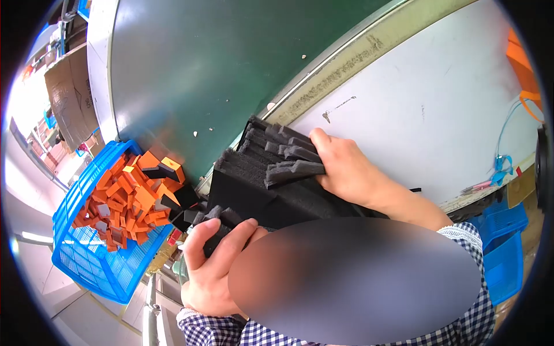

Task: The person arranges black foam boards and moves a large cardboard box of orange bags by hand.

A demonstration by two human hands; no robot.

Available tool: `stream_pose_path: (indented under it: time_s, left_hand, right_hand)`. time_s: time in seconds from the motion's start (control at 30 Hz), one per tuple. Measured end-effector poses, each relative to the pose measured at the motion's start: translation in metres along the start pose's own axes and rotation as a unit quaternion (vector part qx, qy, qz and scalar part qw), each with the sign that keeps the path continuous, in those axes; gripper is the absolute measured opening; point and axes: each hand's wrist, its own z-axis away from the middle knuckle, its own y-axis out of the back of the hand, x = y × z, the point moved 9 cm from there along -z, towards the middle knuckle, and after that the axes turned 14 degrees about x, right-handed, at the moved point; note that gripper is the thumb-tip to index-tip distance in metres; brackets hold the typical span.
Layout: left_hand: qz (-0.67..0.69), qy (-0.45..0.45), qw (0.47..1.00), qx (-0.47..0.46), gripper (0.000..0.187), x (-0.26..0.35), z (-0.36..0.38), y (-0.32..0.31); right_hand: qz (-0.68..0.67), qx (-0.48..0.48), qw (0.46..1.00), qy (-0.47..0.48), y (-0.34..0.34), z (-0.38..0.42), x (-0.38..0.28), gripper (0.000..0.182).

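Gripped in my right hand (pixel 346 167) is the end of a bunch of black foam strips (pixel 294 172). More foam strips lie close-packed to their left, above a smooth black surface (pixel 245 196) that may be a sheet or a box side. Lower down, my left hand (pixel 213 268) has its thumb and fingers curled around small black foam pieces (pixel 222 216). Beside it, orange and black blocks (pixel 138 193) are heaped in a blue plastic basket (pixel 86 277). A blurred oval hides what lies below my hands.
A green work surface (pixel 196 75) with small white scraps meets a white tabletop (pixel 427 109) along a worn raised edge (pixel 340 72). An orange object (pixel 522 69) stands at the far right, above blue bins (pixel 502 254). A cardboard piece (pixel 72 95) is at left.
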Motion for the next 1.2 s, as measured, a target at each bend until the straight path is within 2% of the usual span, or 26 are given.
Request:
stream_pose_path:
  time_s: [0.1,0.23,0.3,0.4,0.57,0.63,0.7,0.8,0.87,0.93,1.0,1.03,1.07,1.1,1.13,1.2]
  left_hand:
    - [0.027,-0.003,0.999,0.019,0.043,-0.001,0.004,0.0]
    - [0.021,0.02,0.999,0.037,0.043,-0.002,0.009,0.0]
    - [0.025,0.027,0.998,0.058,0.052,-0.004,0.011,0.001]
    - [0.033,0.013,0.998,0.054,0.043,-0.005,0.013,0.002]
    - [0.039,0.015,0.997,0.066,0.043,-0.007,0.013,-0.002]
    - [0.041,0.024,0.996,0.078,0.054,-0.01,0.013,-0.002]
    - [0.044,0.026,0.995,0.084,0.054,-0.01,0.016,-0.001]
    - [0.051,0.04,0.994,0.086,0.055,-0.013,0.019,-0.003]
    - [0.054,0.046,0.994,0.082,0.056,-0.017,0.02,-0.005]
    - [0.072,0.047,0.993,0.083,0.049,-0.021,0.017,-0.007]
    - [0.059,0.078,0.991,0.092,0.055,-0.024,0.018,-0.009]
    - [0.042,0.081,0.987,0.132,0.055,-0.021,0.026,-0.007]
    - [0.025,0.086,0.981,0.172,0.055,-0.016,0.038,-0.008]
    - [0.075,0.051,0.978,0.19,0.056,-0.006,0.051,-0.012]
    - [0.12,0.012,0.977,0.176,0.059,0.008,0.06,-0.021]
    - [0.157,-0.007,0.982,0.105,0.064,0.034,0.076,-0.054]
  right_hand:
    - [0.055,-0.005,0.998,0.014,-0.01,-0.004,0.001,0.037]
    - [0.118,-0.009,0.993,0.022,-0.017,-0.008,0.007,0.031]
    - [0.132,-0.009,0.991,0.024,-0.016,-0.008,0.007,0.03]
    - [0.113,0.015,0.993,0.015,-0.013,-0.007,0.004,0.029]
    - [0.154,-0.025,0.988,0.018,-0.026,-0.008,0.006,0.031]
    - [0.16,-0.013,0.987,0.024,-0.025,-0.007,0.007,0.032]
    - [0.165,0.0,0.986,0.028,-0.021,-0.003,0.008,0.033]
    - [0.129,0.045,0.991,0.015,-0.007,0.002,0.012,0.035]
    - [0.131,0.113,0.985,-0.011,0.017,-0.002,0.014,0.037]
    - [0.0,0.147,0.987,-0.06,0.037,-0.002,0.027,0.046]
    - [-0.182,0.153,0.967,-0.087,0.046,0.0,0.049,0.046]
    - [-0.282,0.133,0.931,-0.189,0.05,0.004,0.049,0.037]
    - [-0.253,0.119,0.943,-0.179,0.057,0.004,0.051,0.025]
    - [-0.244,0.129,0.944,-0.179,0.065,0.004,0.047,0.023]
    - [-0.234,0.139,0.946,-0.176,0.07,0.003,0.04,0.02]
    - [-0.208,0.158,0.956,-0.135,0.08,-0.004,0.025,0.015]
